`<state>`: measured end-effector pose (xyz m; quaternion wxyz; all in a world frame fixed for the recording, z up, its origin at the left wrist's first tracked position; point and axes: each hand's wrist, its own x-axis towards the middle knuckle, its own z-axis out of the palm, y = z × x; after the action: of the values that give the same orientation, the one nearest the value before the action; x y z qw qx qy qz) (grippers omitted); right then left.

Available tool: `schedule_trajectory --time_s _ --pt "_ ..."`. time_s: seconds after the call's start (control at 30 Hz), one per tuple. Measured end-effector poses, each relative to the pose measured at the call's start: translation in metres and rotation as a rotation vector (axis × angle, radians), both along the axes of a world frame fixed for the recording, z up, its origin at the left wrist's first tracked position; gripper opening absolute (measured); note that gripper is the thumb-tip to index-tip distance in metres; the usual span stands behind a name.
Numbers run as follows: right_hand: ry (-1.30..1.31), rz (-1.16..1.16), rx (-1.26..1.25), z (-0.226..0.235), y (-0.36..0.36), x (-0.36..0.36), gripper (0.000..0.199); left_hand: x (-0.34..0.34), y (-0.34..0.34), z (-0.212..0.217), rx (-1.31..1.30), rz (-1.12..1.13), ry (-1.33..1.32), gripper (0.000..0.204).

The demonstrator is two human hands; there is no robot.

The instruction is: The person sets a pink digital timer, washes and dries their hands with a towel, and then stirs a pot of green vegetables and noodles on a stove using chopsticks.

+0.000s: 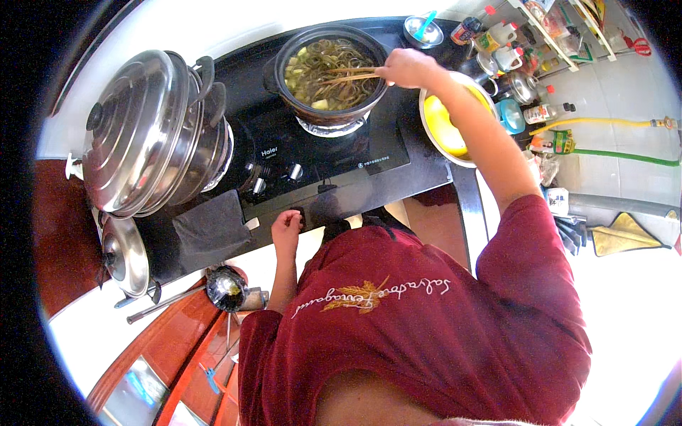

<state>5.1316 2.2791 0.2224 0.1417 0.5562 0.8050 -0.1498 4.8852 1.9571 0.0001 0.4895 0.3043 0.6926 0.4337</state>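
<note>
The right hand (408, 69) was closed around a pair of long wooden chopsticks (353, 74), whose tips reached into a dark round clay pot (328, 74) filled with greenish-brown strands and pale chunks in broth. That pot sat on the right burner of a black glass two-burner stove (312, 153), toward the stove's far edge. The left hand (287, 226) was loosely curled, fingers bent, resting against the near edge of the stove, just beside the control knobs; it held nothing.

On the left burner stood a large stainless-steel stacked steamer with a domed lid (145, 135), tilted by the lens toward the left edge. A dark grey folded cloth (212, 228) lay at the stove's near left corner. Below it, a smaller steel lid (124, 255) and a metal ladle (224, 287) hung off the near left side.

Just beside the stove's right edge, under the right forearm, sat a round metal bowl of yellow liquid (444, 124). Beyond it, at the far right corner, bottles and jars (511, 57) clustered together, with a small steel bowl holding a blue spoon (423, 30) at the far edge.
</note>
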Motion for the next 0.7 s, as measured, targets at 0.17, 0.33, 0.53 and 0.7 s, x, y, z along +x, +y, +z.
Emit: schedule_trajectory --time_s 0.17,0.33,0.53,0.7 --pt "0.063 0.019 0.087 0.032 -0.008 0.035 0.039 -0.003 -0.003 0.001 -0.033 0.041 0.002 0.012" --pt "0.101 -0.109 0.082 0.001 -0.019 0.052 0.042 0.003 -0.001 0.006 -0.04 -0.026 -0.009 0.012" --pt "0.335 -0.128 0.192 0.041 -0.046 0.056 0.042 0.002 0.002 -0.002 0.014 -0.039 -0.069 0.015" --pt "0.286 -0.19 0.267 0.017 -0.064 0.06 0.042 0.003 0.006 0.005 0.017 -0.075 -0.061 0.013"
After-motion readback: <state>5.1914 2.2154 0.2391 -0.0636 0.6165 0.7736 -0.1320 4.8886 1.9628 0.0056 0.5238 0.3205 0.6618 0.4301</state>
